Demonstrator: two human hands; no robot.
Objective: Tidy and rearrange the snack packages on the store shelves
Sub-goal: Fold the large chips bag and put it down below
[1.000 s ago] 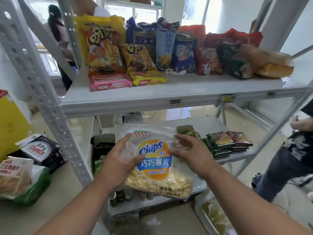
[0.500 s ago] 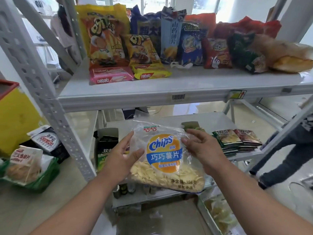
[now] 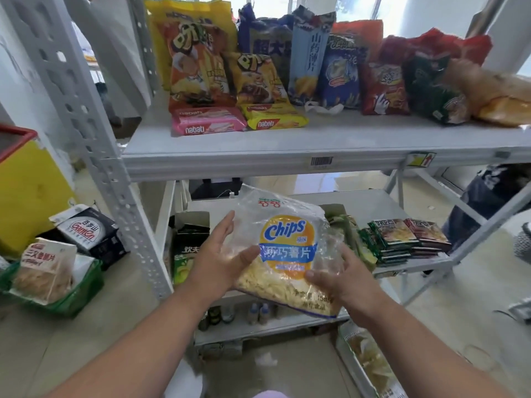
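A clear bag of chips [image 3: 290, 242] with a blue and yellow label hangs in front of the middle shelf, tilted to the right. My left hand [image 3: 218, 257] grips its left edge, thumb across the front. My right hand [image 3: 342, 274] holds its lower right corner from the side. The upper shelf [image 3: 330, 145] carries a row of upright snack bags [image 3: 201, 58], with a pink wafer pack [image 3: 208, 124] and a yellow wafer pack [image 3: 274, 119] lying flat in front of them.
The middle shelf [image 3: 376, 202] holds stacked small packets [image 3: 408, 237] at right and open green boxes [image 3: 188, 239] at left. A perforated grey upright [image 3: 94, 133] stands left of my hands. A green basket [image 3: 57, 294] with snacks sits at far left. A person's legs [image 3: 488, 202] are at right.
The bag has tilted further to the right. My right hand slid from its upper right side down to the lower right corner. The view has moved closer to the shelves.
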